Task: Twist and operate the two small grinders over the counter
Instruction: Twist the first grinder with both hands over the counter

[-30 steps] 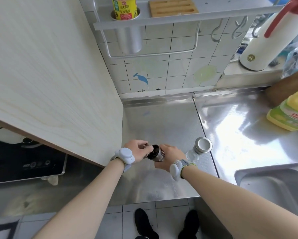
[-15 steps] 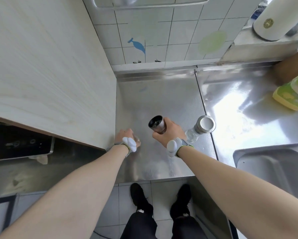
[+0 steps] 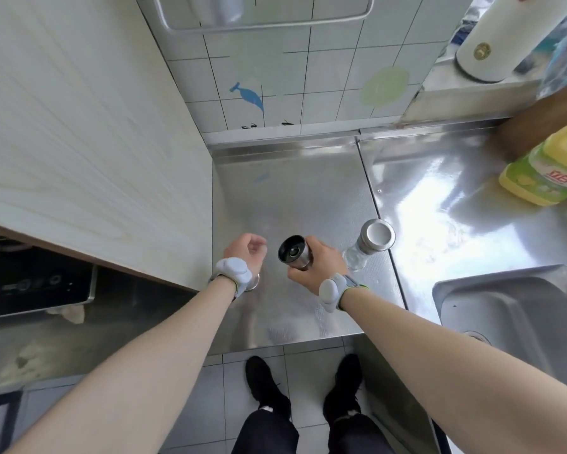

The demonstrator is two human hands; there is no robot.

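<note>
since a second ago our left hand (image 3: pixel 246 252) came off the grinder (image 3: pixel 294 252) and hangs empty, loosely curled. right hand (image 3: pixel 314 262) grips it, open end up, over the counter (image 3: pixel 292 198). second grinder (image 3: pixel 370 245) stands just right. regrip the top firmly, then twist.

Person: 2 bare forearms; pale grey wrist devices (image 3: pixel 232 269) on green-edged straps; dark trousers (image 3: pixel 311 434); black shoes (image 3: pixel 265 381).

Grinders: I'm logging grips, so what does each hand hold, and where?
Right hand grips the open-topped grinder around its body. Left hand appears empty.
</note>
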